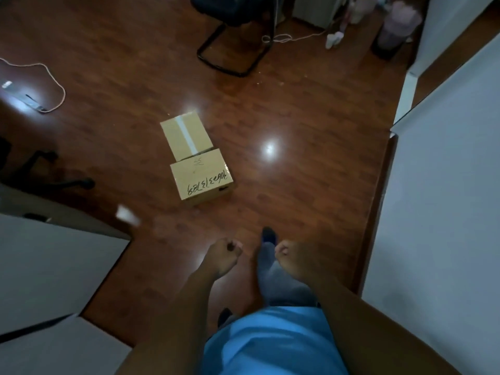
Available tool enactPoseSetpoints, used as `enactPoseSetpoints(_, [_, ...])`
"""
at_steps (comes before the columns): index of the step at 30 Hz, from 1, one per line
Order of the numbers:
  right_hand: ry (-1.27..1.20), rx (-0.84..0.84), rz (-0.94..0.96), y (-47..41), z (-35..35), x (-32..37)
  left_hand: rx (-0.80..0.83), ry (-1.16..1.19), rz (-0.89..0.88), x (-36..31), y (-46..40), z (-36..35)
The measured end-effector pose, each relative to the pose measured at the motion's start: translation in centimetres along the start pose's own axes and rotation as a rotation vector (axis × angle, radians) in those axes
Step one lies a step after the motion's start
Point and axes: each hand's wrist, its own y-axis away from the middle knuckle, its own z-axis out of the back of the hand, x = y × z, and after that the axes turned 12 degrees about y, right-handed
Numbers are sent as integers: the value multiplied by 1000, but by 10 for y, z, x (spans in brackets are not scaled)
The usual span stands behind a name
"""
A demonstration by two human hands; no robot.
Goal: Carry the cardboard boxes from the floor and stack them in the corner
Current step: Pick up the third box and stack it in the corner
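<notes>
Two cardboard boxes lie on the wooden floor ahead of me, touching each other. The nearer box [201, 178] has black handwritten digits on its top. The farther box [185, 135] is flatter, with a strip of clear tape along its lid. My left hand [223, 253] hangs in front of me with its fingers curled and nothing in it. My right hand [288, 255] is beside it, also curled and holding nothing. Both hands are well short of the boxes, above my grey-socked foot [270, 266].
A black cantilever chair [232, 50] stands at the back, with a white cable [281, 37] beside it. A pale cord [58, 85] loops at left. A white wall [438, 212] runs along the right. Grey furniture [48, 266] fills the lower left; a small white scrap [125, 213] lies near it.
</notes>
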Motion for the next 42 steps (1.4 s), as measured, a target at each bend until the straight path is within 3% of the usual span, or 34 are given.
enactPoseSetpoints(12, [20,125,104,-207,163,79,-270,72,51,-125,-114,62])
enactPoseSetpoints(20, [48,165,114,-301,173,157,-433,106,128,-150,-195,129])
enactPoseSetpoints(25, [97,209,50,-359,140,194,-393,155,130,-137,-268,168])
enactPoseSetpoints(30, [98,217,22,-466,68,211,-410,119,220,-75,-369,211])
enactPoseSetpoints(37, [140,215,3,-660,-71,183,-467,-22,268,35,-544,236])
enactPoseSetpoints(42, [155,185,87,-738,-143,145,-590,119,293,111,-627,231])
